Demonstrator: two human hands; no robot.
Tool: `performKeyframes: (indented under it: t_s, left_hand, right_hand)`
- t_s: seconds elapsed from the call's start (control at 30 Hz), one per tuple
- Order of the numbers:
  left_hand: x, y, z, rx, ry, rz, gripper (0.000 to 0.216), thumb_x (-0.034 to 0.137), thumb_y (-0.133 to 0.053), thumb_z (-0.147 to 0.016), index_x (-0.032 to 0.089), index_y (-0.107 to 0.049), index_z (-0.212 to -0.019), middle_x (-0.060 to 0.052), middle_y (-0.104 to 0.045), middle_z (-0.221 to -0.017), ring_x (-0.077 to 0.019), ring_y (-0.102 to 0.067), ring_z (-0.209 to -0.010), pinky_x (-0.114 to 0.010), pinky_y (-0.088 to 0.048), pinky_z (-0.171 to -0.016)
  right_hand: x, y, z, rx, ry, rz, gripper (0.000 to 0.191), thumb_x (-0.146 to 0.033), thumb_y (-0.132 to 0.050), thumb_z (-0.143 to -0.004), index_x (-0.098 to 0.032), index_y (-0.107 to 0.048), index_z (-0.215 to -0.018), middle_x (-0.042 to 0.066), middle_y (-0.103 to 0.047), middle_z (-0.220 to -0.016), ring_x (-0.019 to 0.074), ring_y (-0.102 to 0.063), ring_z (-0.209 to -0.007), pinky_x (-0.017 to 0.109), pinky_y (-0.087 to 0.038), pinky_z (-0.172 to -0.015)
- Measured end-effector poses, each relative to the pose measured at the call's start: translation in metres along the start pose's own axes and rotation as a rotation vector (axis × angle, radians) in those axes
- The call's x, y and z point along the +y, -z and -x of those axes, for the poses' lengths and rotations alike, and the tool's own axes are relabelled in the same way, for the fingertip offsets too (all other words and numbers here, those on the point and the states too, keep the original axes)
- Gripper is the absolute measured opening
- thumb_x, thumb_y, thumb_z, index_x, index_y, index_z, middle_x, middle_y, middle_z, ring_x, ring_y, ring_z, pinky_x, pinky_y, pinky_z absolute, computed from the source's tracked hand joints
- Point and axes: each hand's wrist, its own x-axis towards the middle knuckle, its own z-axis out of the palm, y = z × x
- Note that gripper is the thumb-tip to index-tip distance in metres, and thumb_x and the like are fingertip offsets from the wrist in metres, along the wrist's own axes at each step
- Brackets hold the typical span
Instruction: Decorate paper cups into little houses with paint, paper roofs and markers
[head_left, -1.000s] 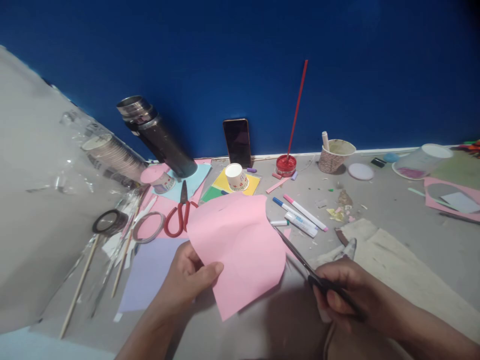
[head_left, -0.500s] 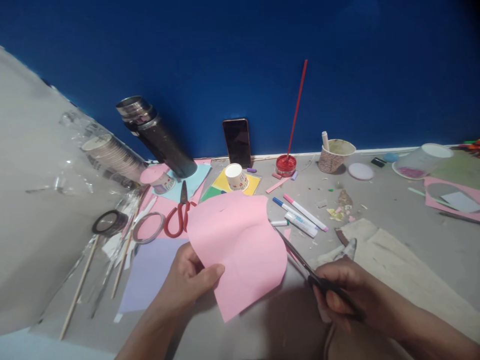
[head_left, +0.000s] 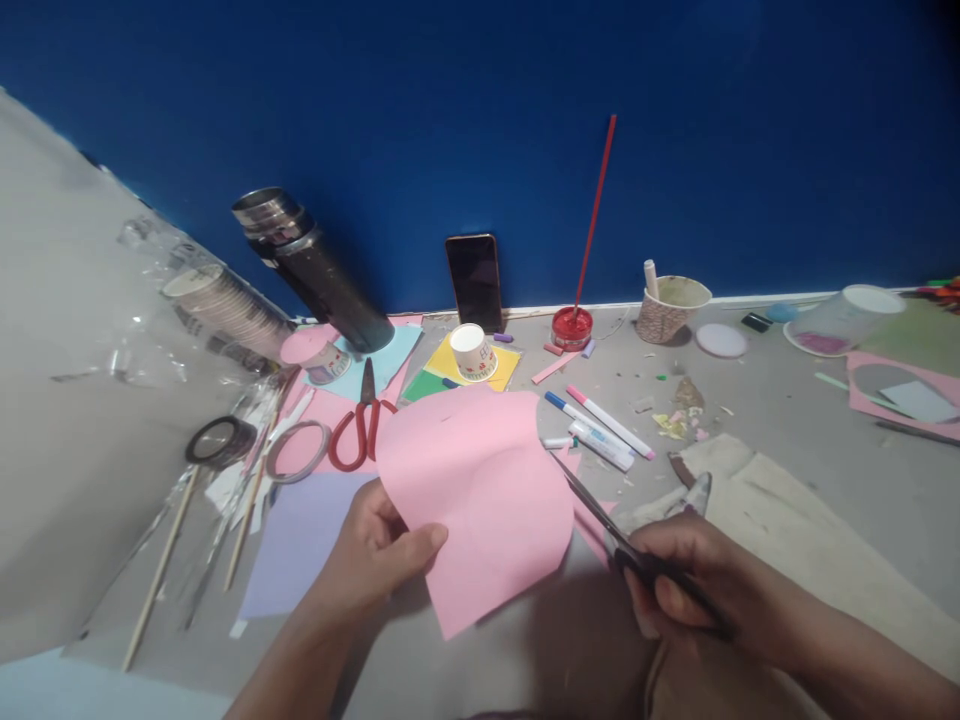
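My left hand [head_left: 386, 560] pinches a sheet of pink paper [head_left: 480, 490] at its lower left edge, thumb on top. The sheet has curved cut edges, a faint round outline and one pointed corner at the bottom. In my right hand [head_left: 682, 580] are dark-handled scissors [head_left: 600, 515], their blades pointing up and left at the paper's right edge. A pink offcut [head_left: 596, 525] shows behind the blades. Past the sheet's upper right lie several markers [head_left: 604, 445], and red-handled scissors [head_left: 365, 425] rest to its upper left.
A dark thermos [head_left: 322, 270] stands back left beside bagged paper cups [head_left: 225, 310]. A phone [head_left: 475, 283] leans on the blue wall behind a small paper cup [head_left: 472, 352]. Tape rolls [head_left: 298, 452] and sticks [head_left: 161, 570] lie left; a beige cloth [head_left: 787, 530] lies right.
The pink offcut beside the scissor blades shows more now, spreading farther right behind them. Both hands keep nearly the same place, with the paper and scissors still held.
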Motion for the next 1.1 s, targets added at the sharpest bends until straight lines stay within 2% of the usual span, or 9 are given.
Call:
performKeyframes:
  t_s: [0.1,0.23,0.53,0.67,0.87,1.1]
  left_hand:
    - [-0.002,0.003,-0.001,-0.007,-0.006,0.011,0.032,0.042,-0.088,-0.074,0.013,-0.075,-0.073,-0.003,-0.064,-0.057,-0.0100,-0.049,-0.047,-0.017,-0.040,-0.043]
    - [-0.001,0.003,-0.003,-0.025,-0.023,-0.013,0.029,0.040,-0.086,-0.076,0.014,-0.074,-0.075,-0.003,-0.066,-0.060,-0.0115,-0.053,-0.050,-0.019,-0.044,-0.046]
    - [0.006,-0.004,-0.002,-0.053,-0.028,-0.007,0.028,0.031,-0.084,-0.077,0.017,-0.061,-0.070,0.002,-0.059,-0.056,-0.0092,-0.049,-0.048,-0.016,-0.039,-0.044]
    - [0.007,-0.004,-0.002,-0.042,-0.008,-0.006,0.029,0.032,-0.085,-0.076,0.016,-0.062,-0.071,0.002,-0.058,-0.056,-0.0091,-0.048,-0.048,-0.017,-0.039,-0.043]
    - [0.006,-0.003,-0.001,-0.048,0.015,0.009,0.028,0.037,-0.086,-0.076,0.015,-0.069,-0.077,-0.001,-0.063,-0.060,-0.0105,-0.050,-0.049,-0.018,-0.040,-0.045]
    - [0.000,0.002,0.000,0.018,0.048,0.041,0.036,0.043,-0.089,-0.072,0.014,-0.074,-0.086,-0.002,-0.065,-0.065,-0.0109,-0.050,-0.052,-0.020,-0.043,-0.049]
  right_hand:
    - [-0.009,-0.001,0.000,-0.001,-0.040,0.027,0.072,-0.087,-0.070,-0.075,-0.016,-0.062,-0.068,-0.002,-0.049,-0.051,0.0100,-0.043,-0.048,0.023,-0.032,-0.049]
    - [-0.012,-0.001,0.000,0.001,-0.035,0.051,0.077,-0.092,-0.068,-0.071,-0.016,-0.061,-0.069,-0.001,-0.051,-0.054,0.0100,-0.042,-0.049,0.023,-0.031,-0.049]
    - [-0.007,-0.001,0.001,0.003,-0.030,0.023,0.063,-0.077,-0.069,-0.083,-0.016,-0.062,-0.069,-0.002,-0.050,-0.052,0.0087,-0.042,-0.048,0.023,-0.030,-0.049]
    - [-0.007,-0.001,0.001,-0.002,-0.036,0.008,0.056,-0.070,-0.074,-0.082,-0.016,-0.062,-0.070,-0.003,-0.051,-0.053,0.0082,-0.042,-0.047,0.023,-0.032,-0.050]
    - [-0.008,-0.001,0.001,-0.016,-0.011,0.024,0.057,-0.071,-0.073,-0.084,-0.017,-0.061,-0.070,-0.003,-0.048,-0.053,0.0081,-0.039,-0.048,0.023,-0.032,-0.049]
    - [-0.004,0.002,0.001,-0.056,0.014,0.022,0.056,-0.069,-0.075,-0.084,-0.017,-0.059,-0.071,-0.003,-0.048,-0.056,0.0081,-0.042,-0.049,0.022,-0.036,-0.049]
